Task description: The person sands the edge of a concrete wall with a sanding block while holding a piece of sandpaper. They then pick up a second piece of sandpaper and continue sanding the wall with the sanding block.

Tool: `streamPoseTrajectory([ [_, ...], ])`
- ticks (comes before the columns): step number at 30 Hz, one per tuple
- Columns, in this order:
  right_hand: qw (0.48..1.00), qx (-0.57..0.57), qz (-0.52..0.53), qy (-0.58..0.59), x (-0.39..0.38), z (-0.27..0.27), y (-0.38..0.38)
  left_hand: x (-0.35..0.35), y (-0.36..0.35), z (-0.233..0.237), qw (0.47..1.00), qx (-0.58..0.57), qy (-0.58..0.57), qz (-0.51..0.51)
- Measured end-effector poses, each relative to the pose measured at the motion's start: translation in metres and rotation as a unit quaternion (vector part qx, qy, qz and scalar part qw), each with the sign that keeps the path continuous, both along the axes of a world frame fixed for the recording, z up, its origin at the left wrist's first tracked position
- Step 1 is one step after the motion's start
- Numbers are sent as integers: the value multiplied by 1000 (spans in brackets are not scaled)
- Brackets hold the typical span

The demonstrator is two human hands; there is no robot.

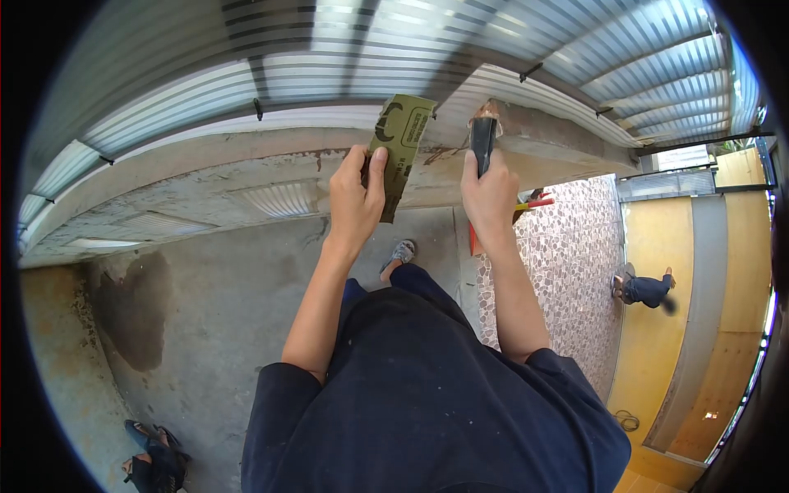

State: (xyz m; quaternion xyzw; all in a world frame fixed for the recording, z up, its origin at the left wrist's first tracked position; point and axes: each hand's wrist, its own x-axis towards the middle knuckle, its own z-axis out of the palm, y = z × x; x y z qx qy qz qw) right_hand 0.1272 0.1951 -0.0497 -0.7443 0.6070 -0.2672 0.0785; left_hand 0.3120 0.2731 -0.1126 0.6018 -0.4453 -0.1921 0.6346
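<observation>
A green printed sheet or packet (pixel 403 144) stands upright in front of the ledge, and my left hand (pixel 357 193) is closed on its left edge, thumb over the face. To the right, my right hand (pixel 490 197) grips a tool with a black handle (pixel 483 141), held upright, its brownish, rough tip pointing up by the ledge's edge. The two hands are apart. Behind both runs a weathered concrete ledge (pixel 288 164) with reddish-brown marks.
Corrugated translucent sheeting (pixel 329 66) rises above the ledge. Red and yellow objects (pixel 534 202) lie beyond my right wrist. One person (pixel 645 289) is on the right near yellow panels (pixel 657 230); another (pixel 154 464) is at lower left. Grey concrete floor (pixel 222 287) lies below.
</observation>
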Motion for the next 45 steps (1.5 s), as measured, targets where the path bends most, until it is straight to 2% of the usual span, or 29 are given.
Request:
streamPoseTrajectory([
  [4, 999, 50, 8, 2, -17, 9, 17, 1, 3, -1, 1000, -14, -4, 9],
  [7, 1000, -3, 24, -5, -5, 10, -9, -4, 3, -4, 1000, 5, -6, 6],
  [11, 1000, 4, 25, 18, -13, 22, 5, -7, 6, -1, 1000, -5, 3, 4],
  [13, 994, 109, 4, 6, -20, 34, 15, -6, 8, 0, 1000, -2, 0, 9],
  [14, 994, 111, 3, 7, -16, 31, 10, -6, 9, 1, 1000, 8, 3, 6],
  [16, 999, 46, 20, 11, -9, 24, -2, -10, 11, -3, 1000, 25, 10, 1],
  [20, 998, 38, 37, 26, -25, 29, 10, -11, 10, -2, 1000, 6, 9, 9],
  [22, 995, 83, 45, 17, -30, 34, 11, -14, 10, -1, 1000, 16, 7, 6],
  [25, 998, 43, 38, -3, -8, 36, -12, -22, 10, -3, 1000, 21, 11, -3],
  [28, 997, 57, 37, 21, -22, 19, 1, -23, 9, -3, 1000, -4, 6, -1],
  [33, 994, 99, 34, 15, -14, 25, -4, -21, 17, -10, 998, 53, 17, 1],
  [35, 999, 29, 30, 23, -5, 9, -16, -24, 18, -11, 999, 46, 17, 1],
  [38, 994, 85, 41, 56, -20, 10, 7, -22, 18, -8, 1000, 17, 12, 15],
  [41, 993, 103, 44, 36, -15, 18, 0, -22, 23, -6, 999, 29, 15, 16],
  [45, 997, 63, 36, 39, -9, 4, -11, -20, 18, -5, 1000, 26, 15, 8],
])
